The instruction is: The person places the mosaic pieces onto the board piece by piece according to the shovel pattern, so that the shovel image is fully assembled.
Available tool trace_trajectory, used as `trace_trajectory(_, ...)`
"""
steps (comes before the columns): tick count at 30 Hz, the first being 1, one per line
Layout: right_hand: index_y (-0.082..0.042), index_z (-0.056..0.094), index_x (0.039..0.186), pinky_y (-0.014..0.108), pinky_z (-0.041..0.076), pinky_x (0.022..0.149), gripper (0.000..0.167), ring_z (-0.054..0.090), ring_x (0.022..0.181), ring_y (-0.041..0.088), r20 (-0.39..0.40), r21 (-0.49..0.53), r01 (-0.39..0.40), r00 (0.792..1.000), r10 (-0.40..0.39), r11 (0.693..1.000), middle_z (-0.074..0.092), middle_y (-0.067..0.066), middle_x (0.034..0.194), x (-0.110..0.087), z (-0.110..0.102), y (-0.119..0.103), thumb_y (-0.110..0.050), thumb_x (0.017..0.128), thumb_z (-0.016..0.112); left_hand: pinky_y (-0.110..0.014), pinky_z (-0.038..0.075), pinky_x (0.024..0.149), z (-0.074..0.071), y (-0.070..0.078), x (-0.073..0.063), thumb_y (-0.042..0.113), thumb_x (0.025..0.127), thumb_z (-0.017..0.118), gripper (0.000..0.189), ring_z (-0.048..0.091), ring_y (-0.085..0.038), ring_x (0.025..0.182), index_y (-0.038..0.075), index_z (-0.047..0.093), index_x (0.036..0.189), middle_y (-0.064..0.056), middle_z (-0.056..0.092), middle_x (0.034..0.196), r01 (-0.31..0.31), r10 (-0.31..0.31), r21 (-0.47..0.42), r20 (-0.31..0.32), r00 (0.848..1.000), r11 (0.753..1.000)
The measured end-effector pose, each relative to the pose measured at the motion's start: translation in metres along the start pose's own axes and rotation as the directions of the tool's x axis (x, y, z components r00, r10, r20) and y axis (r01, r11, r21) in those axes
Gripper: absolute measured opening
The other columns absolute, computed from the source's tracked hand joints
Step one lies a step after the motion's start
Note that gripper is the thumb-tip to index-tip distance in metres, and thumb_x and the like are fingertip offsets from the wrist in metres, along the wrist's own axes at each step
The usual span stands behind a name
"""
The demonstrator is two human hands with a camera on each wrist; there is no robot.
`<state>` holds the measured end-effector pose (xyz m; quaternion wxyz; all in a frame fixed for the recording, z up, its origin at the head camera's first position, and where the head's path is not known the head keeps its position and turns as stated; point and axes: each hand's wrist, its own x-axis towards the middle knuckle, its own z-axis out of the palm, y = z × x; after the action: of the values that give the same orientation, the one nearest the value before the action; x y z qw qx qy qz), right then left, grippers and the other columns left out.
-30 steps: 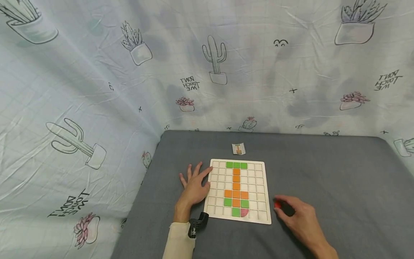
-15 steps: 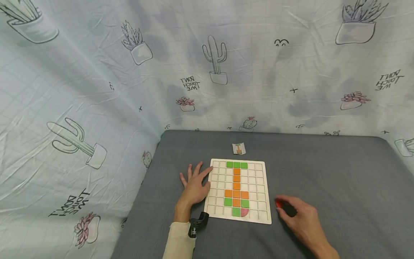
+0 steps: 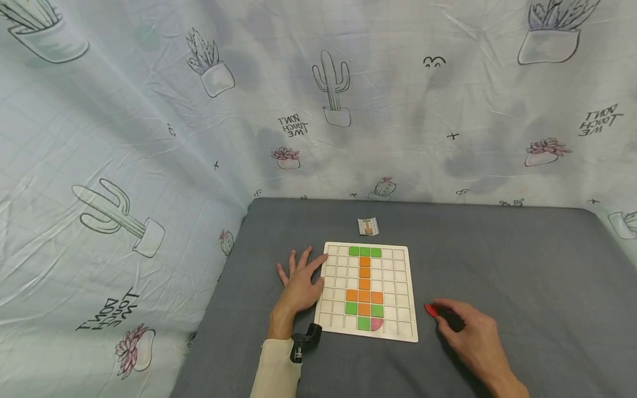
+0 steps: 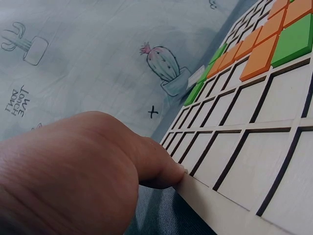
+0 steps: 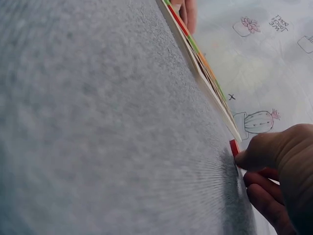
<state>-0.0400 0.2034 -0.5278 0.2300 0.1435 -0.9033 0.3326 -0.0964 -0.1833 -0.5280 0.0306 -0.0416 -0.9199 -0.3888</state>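
Note:
A pale wooden grid board [image 3: 398, 309] lies on the grey cloth, bearing orange tiles [image 3: 364, 297], green tiles [image 3: 365, 251] and one pinkish-red quarter-round tile [image 3: 376, 324]. My left hand [image 3: 298, 290] rests at the board's left edge with fingers spread. In the left wrist view its thumb [image 4: 164, 164] touches the board's rim. To the right of the board, just above the cloth, my right hand [image 3: 470, 331] pinches a small red tile [image 3: 431, 310] between thumb and forefinger. The right wrist view shows that red tile [image 5: 234, 147] edge-on at the thumb tip; its full outline is hidden.
A small printed card [image 3: 368, 226] with a grid picture lies behind the board. The grey cloth [image 3: 522, 265] covers the table. A pale curtain [image 3: 398, 99] with cactus drawings hangs behind and to the left. A black band [image 3: 304, 342] circles my left wrist.
My right hand has shifted slightly to the right, and the red tile now juts out left of its fingertips. The left hand and the tiles on the board stay as they were.

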Motion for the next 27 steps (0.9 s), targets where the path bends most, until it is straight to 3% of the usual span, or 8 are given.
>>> trace_trajectory(6,-0.014,0.084,0.109,0.001,0.045,0.090,0.050,0.076,0.088,0.015,0.003,-0.004,0.024,1.000,-0.024,1.000,0.083,0.000,0.102,0.002,0.001,0.002,0.004,0.064,0.097,-0.087,-0.018,0.119,-0.005,0.007,-0.001,0.010,0.097,0.061,0.059,0.004,-0.061,0.165,0.019,0.064,0.155,-0.025,0.035,0.175,0.016,-0.016,0.007,0.014,1.000,1.000)
trace_trajectory(15,-0.015,0.084,0.109,0.001,0.045,0.091,0.049,0.078,0.090,0.023,0.049,-0.016,0.020,0.999,-0.019,1.000,0.083,-0.001,0.103,0.004,0.001,0.001,0.004,0.066,0.097,-0.084,-0.017,0.121,0.008,-0.009,0.003,0.013,0.098,0.063,0.059,0.004,-0.054,0.168,0.024,0.063,0.156,-0.018,0.036,0.177,0.030,-0.029,0.046,-0.011,1.000,0.999)
trace_trajectory(21,-0.016,0.084,0.109,0.002,0.045,0.091,0.049,0.078,0.090,0.022,0.066,-0.020,0.017,0.998,-0.016,1.000,0.083,-0.003,0.104,0.005,0.002,0.002,0.004,0.066,0.097,-0.084,-0.018,0.122,0.003,-0.004,0.003,0.012,0.098,0.064,0.060,0.002,-0.055,0.168,0.023,0.063,0.157,-0.019,0.033,0.178,0.049,-0.050,0.048,0.023,0.999,0.998)
trace_trajectory(27,-0.018,0.085,0.112,0.000,0.044,0.091,0.050,0.079,0.093,0.021,0.099,-0.013,0.016,0.995,-0.015,1.000,0.083,-0.004,0.106,0.008,0.002,0.000,0.005,0.068,0.097,-0.087,-0.017,0.120,-0.001,0.002,0.001,0.011,0.097,0.063,0.059,0.004,-0.059,0.166,0.021,0.064,0.155,-0.024,0.035,0.175,0.030,-0.031,0.025,0.018,0.999,0.999)
